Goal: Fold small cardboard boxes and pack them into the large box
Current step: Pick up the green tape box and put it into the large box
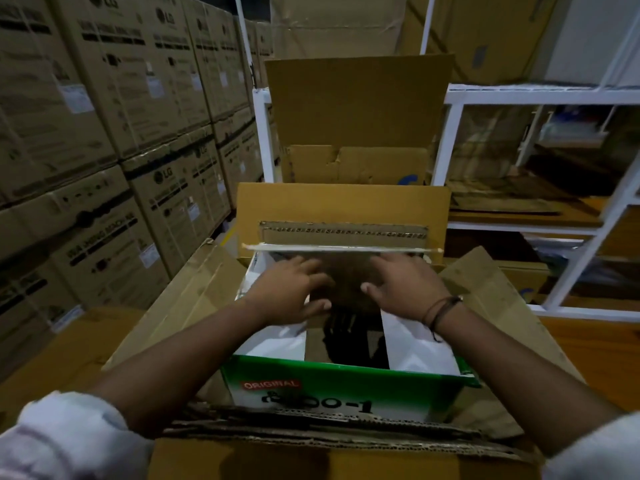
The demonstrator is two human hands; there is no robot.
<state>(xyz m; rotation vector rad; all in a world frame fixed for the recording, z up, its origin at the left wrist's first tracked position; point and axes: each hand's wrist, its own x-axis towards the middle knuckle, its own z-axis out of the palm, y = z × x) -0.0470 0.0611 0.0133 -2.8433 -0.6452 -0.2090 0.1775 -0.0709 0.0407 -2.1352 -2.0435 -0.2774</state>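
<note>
Lying beneath both hands (pixel 289 289) (pixel 405 287): small box (pixel 332 393)

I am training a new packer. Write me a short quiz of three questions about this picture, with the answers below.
1. True or false: the left hand and the right hand both reach into the green box.
2. The wristband is on which hand? A left, B right, C neither.
3. Fill in: the red label on the green box reads ____.
Key: 1 true; 2 B; 3 ORIGINAL.
</note>
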